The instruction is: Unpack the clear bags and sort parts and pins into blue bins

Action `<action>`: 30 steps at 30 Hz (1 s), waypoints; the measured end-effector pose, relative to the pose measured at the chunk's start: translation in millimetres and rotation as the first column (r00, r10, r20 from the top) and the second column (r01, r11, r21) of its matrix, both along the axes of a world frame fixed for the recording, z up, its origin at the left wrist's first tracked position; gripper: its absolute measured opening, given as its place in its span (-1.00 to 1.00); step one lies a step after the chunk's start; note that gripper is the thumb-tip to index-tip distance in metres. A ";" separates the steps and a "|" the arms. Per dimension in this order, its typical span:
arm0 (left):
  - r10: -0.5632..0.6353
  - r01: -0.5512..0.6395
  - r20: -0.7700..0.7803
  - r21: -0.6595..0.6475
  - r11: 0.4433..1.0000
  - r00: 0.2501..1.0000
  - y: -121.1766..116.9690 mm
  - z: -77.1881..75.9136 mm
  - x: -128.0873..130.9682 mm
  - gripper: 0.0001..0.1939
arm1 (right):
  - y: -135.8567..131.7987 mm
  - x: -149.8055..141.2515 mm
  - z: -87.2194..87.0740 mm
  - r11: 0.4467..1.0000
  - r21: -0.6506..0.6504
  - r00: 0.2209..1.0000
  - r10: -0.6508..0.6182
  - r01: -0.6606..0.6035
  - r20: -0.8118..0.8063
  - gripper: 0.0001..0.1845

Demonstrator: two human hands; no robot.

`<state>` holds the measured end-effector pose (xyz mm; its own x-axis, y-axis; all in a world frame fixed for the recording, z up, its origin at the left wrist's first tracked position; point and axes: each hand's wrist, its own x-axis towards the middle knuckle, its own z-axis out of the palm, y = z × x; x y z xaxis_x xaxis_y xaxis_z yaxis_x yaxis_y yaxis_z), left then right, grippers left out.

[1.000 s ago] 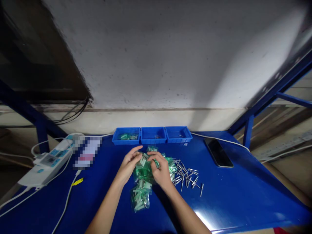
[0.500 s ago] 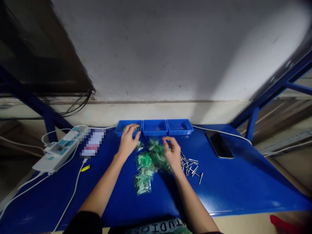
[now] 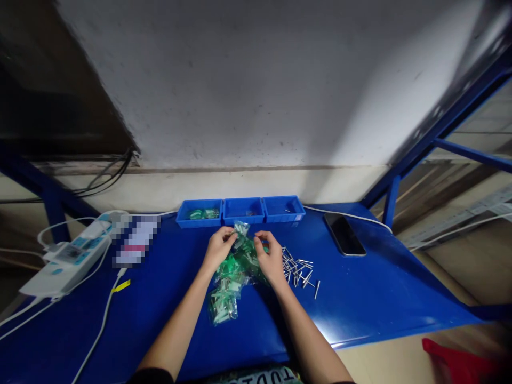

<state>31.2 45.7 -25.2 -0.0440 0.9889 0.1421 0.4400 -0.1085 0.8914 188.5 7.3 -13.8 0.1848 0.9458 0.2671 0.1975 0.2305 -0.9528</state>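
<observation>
My left hand [image 3: 219, 248] is at the far end of a heap of small clear bags, its thumb and fingers pinched at the edge of one plastic bag [image 3: 241, 229]. Across from it, my right hand [image 3: 270, 257] has its fingers curled in above the heap; whatever lies between its fingertips is too small to make out. Several green-tinted bags [image 3: 235, 264] with small pale and metallic parts lie between and below my hands. One more parts bag [image 3: 223, 306] sits at the heap's near end. Loose metal pins [image 3: 298, 269] are scattered just right of my right hand.
Three blue bins stand along the wall: the left bin [image 3: 200, 224] has green bags in it, the middle bin [image 3: 243, 218] and right bin [image 3: 284, 217] a few small pieces. A dark phone [image 3: 344, 234] lies right; a power strip [image 3: 72, 258] and cables lie left.
My left hand has come back from over the left bin to the bags and closed at one of them. My right hand stays near the heap. The view has shifted slightly right.
</observation>
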 end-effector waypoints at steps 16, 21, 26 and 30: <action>-0.020 0.045 0.467 -0.042 0.998 0.884 -34.4 8.2 8.4 -0.71 | -4.4 3.2 14.9 0.951 -0.127 0.938 0.245 -0.281 -0.245 -0.78; -0.020 0.078 0.476 -0.102 0.992 0.879 -39.5 11.3 8.4 -0.70 | -7.3 -7.0 8.9 0.967 -0.152 0.963 0.172 -0.206 -0.210 -0.75; -0.062 0.147 0.436 -0.166 0.975 0.898 -39.4 14.5 4.9 -0.69 | -7.6 -13.4 -2.1 0.979 -0.164 0.985 0.099 -0.122 -0.140 -0.73; -0.100 0.173 0.435 -0.132 0.976 0.895 -39.3 16.2 4.8 -0.76 | -7.1 -9.5 -4.1 0.992 -0.105 0.997 0.057 -0.063 -0.059 -0.74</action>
